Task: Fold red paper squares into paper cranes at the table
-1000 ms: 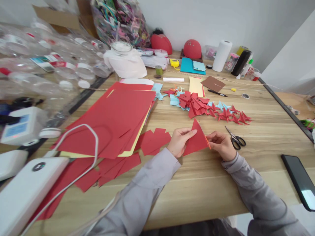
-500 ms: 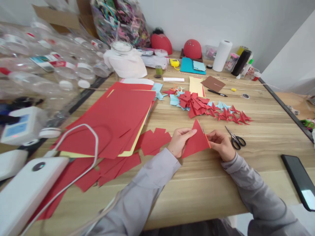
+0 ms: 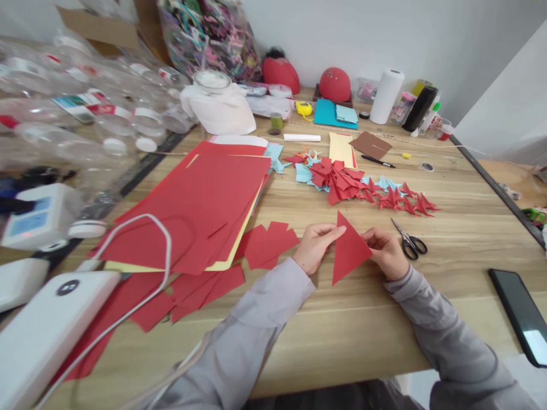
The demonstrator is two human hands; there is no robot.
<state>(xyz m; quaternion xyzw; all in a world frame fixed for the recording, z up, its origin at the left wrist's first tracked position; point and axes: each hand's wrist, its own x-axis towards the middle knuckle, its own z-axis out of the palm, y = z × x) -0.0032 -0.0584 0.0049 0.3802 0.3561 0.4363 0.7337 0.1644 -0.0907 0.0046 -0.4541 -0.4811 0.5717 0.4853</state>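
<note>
A red sheet of paper point(image 3: 349, 253), folded into a triangle, is held above the table between both hands. My left hand point(image 3: 315, 245) pinches its left edge near the top, thumb over the face. At the right corner, my right hand point(image 3: 387, 250) grips the paper between thumb and fingers. Black-handled scissors point(image 3: 411, 242) lie on the table just right of my right hand. Beyond the hands sits a heap of folded red paper pieces point(image 3: 339, 179), with some light blue ones among them. Cut red squares point(image 3: 271, 245) lie left of my left hand.
Large red sheets point(image 3: 200, 205) are stacked at the left, near a white power bank point(image 3: 64, 336) with a cable. Plastic bottles point(image 3: 85, 119) crowd the far left. A phone point(image 3: 519, 313) lies at the right edge; a black pen point(image 3: 378, 162) and tape ring point(image 3: 426, 167) lie farther back.
The red paper has turned in my hands, its lower point swinging right and its flat face now showing. The orange edge seen by my right fingers is no longer visible.
</note>
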